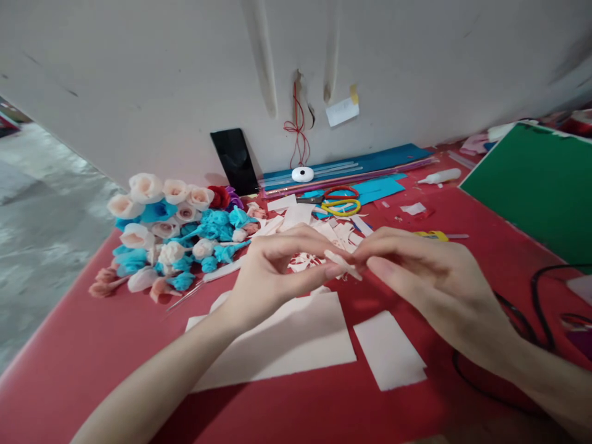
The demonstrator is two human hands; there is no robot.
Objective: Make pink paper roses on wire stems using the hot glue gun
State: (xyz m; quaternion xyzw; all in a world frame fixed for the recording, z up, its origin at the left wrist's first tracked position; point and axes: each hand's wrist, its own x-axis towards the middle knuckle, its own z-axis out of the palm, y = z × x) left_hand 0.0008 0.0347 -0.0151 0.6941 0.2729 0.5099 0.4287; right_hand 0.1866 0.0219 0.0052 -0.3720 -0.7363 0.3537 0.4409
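A small strip of pale pink crepe paper (341,264) is pinched between the thumb and fingers of my left hand (282,265). My right hand (425,283) is at the strip's right side, its thumb and fingers nearly together; whether it grips the paper is hidden. Under my left forearm lies a large pale sheet (296,345), with a smaller cut piece (388,351) to its right. Pale paper scraps (342,233) are scattered behind my hands.
Paper flowers (145,188) in white, blue and pink fill the table's left side. Scissors (340,202), a phone (235,160), a glue bottle (439,177) and blue sheets (379,188) stand or lie at the back. A green board (531,185) and black cable (534,296) are on the right.
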